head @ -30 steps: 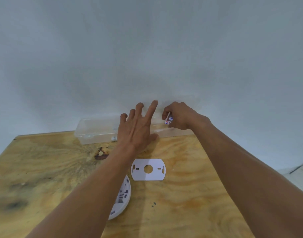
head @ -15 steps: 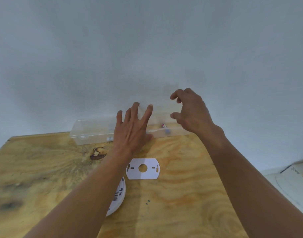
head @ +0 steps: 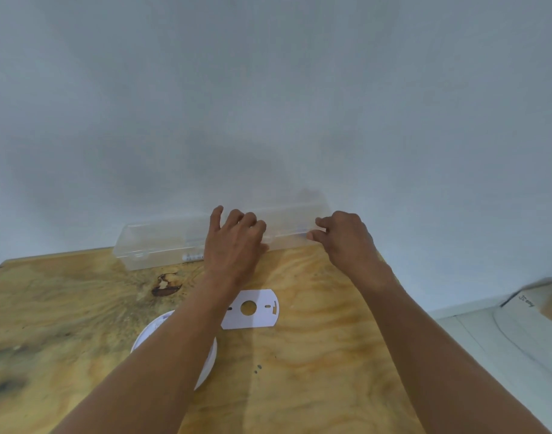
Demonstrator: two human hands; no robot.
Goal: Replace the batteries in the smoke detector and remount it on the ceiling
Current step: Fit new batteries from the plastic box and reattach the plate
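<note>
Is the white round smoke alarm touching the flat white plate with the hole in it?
Cannot tell. In the head view the left forearm lies across the spot where the smoke detector and the mounting plate come nearest, hiding any gap or contact.

Plywood table (head: 315,371) with clear box (head: 162,242), mounting plate (head: 252,310), seemingly detector (head: 207,368).

Cardboard box (head: 547,303) at right bears partly legible "JS easy".
</note>
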